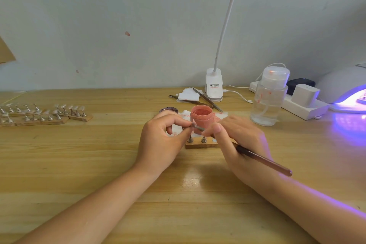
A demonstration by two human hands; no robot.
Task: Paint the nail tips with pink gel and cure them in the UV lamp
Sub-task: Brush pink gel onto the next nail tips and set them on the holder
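My left hand point(164, 140) pinches a small nail tip on its stand between thumb and forefinger, just left of the open pink gel jar point(202, 118). My right hand point(237, 140) grips a long brown brush point(263, 161), and the brush's fine end meets the pinched tip. Below the hands lies a small wooden holder block point(200, 143) with two metal tip stands on it. The white UV lamp point(348, 89) glows purple at the far right edge. The nail tip itself is mostly hidden by my fingers.
Rows of nail tips on wooden holders point(43, 114) lie at the far left. A clear pump bottle point(268, 97), a white power strip point(303, 107), a clip desk lamp point(213, 85), tweezers point(207, 101), white pads and the jar's lid point(168, 110) stand behind the jar.
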